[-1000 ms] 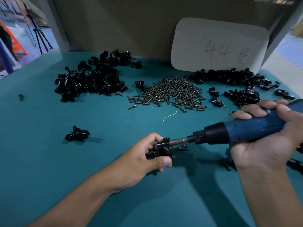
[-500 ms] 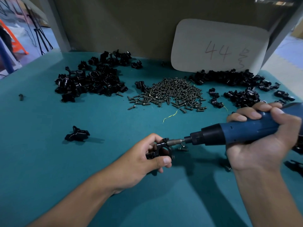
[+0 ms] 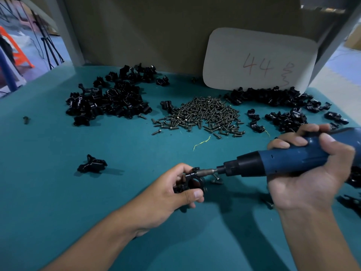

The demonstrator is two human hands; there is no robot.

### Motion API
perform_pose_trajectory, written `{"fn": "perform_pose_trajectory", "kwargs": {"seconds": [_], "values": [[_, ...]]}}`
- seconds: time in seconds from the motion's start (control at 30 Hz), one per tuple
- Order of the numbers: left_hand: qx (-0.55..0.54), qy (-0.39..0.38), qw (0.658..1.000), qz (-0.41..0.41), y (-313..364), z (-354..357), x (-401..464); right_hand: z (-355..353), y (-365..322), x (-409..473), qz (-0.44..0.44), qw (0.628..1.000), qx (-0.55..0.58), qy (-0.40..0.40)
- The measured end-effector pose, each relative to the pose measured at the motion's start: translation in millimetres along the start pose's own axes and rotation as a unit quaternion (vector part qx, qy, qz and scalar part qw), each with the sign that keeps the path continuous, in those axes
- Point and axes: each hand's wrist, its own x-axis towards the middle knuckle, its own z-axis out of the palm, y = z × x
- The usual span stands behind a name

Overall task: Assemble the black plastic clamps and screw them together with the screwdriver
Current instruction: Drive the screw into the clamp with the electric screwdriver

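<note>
Teal counter (image 3: 58,192). Carries screw pile (image 3: 201,116) centrally, black clamp heaps far left (image 3: 109,100) and far right (image 3: 273,98). Single clamp piece (image 3: 91,166) apart, nearer left.

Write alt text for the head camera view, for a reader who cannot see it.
A left hand holds a black plastic clamp over a teal table while the right hand presses a blue electric screwdriver into its top. Behind lie a pile of screws, heaps of black clamp parts and a card marked 44.

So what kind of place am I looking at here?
Likely a small-parts assembly bench: heaps of black clamps, a screw pile on a teal table, and a numbered card.
</note>
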Motion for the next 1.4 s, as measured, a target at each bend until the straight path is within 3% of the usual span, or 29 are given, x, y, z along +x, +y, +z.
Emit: {"fn": "perform_pose_trajectory", "kwargs": {"seconds": [0.1,0.2,0.33,0.5,0.77,0.97,1.1,1.17,1.3,1.4], "values": [[-0.012,-0.007,1.000,0.001,0,-3,1,-2,-7,5,0.008,1.000,-0.001,-0.020],[-0.008,0.033,0.999,0.010,1,-6,2,-8,-24,17,0.012,0.998,0.058,-0.011],[-0.029,0.087,0.996,0.020,0,-8,5,-16,-34,31,-0.013,0.984,0.101,0.146],[-0.109,0.096,0.989,0.031,-2,-6,7,-12,1,46,0.031,0.951,-0.030,0.306],[-0.061,0.111,0.991,0.035,1,-5,5,-16,64,66,0.119,0.899,-0.166,0.387],[-0.055,0.131,0.989,0.052,0,-9,5,-23,69,67,0.159,0.877,-0.213,0.399],[-0.030,0.151,0.984,0.084,3,-7,5,-31,47,69,0.245,0.857,-0.352,0.286],[-0.026,0.161,0.981,0.106,5,-5,4,-36,31,68,0.285,0.807,-0.467,0.222],[-0.017,0.164,0.976,0.140,10,-3,-1,-40,15,66,0.341,0.653,-0.661,0.142],[-0.026,0.159,0.975,0.154,10,-4,-1,-23,7,62,0.372,0.592,-0.710,0.087]]}}
